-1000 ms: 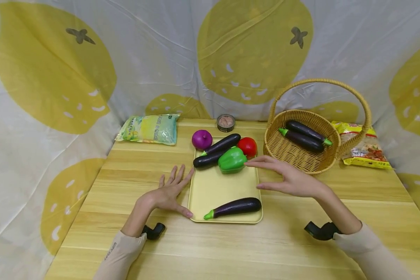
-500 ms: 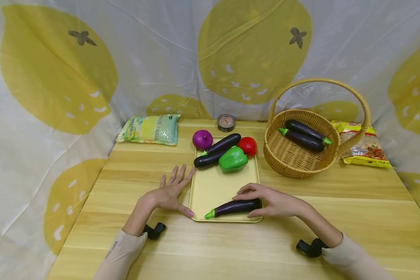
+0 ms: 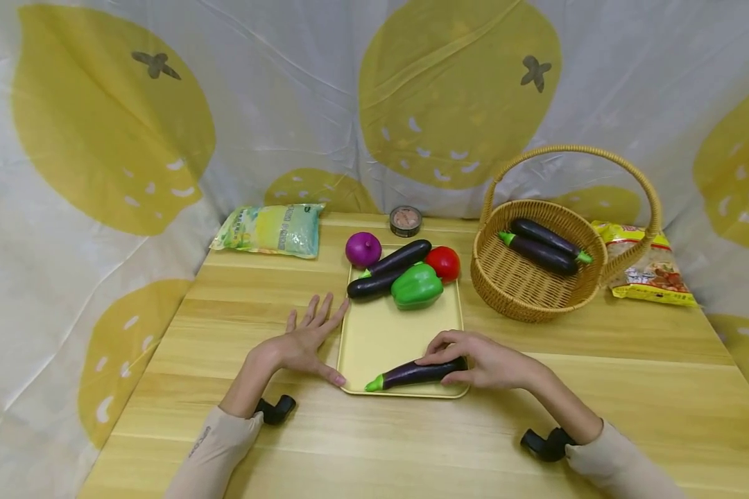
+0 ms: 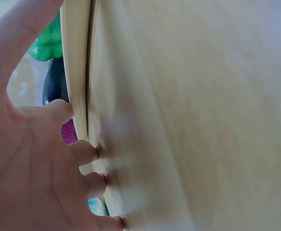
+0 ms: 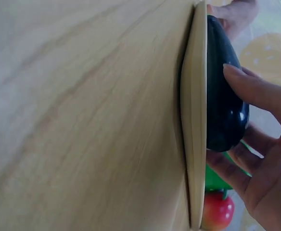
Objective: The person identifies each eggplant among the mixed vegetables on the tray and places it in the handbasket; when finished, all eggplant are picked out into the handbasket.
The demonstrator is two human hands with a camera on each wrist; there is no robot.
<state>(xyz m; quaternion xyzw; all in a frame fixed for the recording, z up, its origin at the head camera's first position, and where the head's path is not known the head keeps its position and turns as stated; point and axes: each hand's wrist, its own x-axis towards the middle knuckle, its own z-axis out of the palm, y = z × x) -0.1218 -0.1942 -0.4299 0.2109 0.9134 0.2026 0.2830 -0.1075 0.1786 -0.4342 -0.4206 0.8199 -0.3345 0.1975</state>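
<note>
An eggplant (image 3: 406, 374) with a green stem lies along the near edge of a pale yellow tray (image 3: 374, 333). Over its thick end my right hand (image 3: 489, 360) pinches it between thumb and fingers; the right wrist view shows the thumb on one side of the eggplant (image 5: 222, 96). My left hand (image 3: 299, 350) is spread at the tray's left edge, its thumb and a fingertip touching the rim. At the tray's far end lie two more eggplants (image 3: 406, 256), a green bell pepper (image 3: 417, 285), a red tomato (image 3: 443, 263) and a purple onion (image 3: 363, 249).
A wicker basket (image 3: 493, 291) with a tall handle stands right of the tray, two eggplants (image 3: 543, 249) inside. Behind it lies a yellow food packet (image 3: 649, 267). A green-yellow bag (image 3: 271, 231) is at the back left, and a small round tin (image 3: 406, 220) stands at the back middle.
My right hand has come down and toward me from beside the bell pepper to the near eggplant, and its fingers have closed on it. The left hand has stayed at the tray's edge.
</note>
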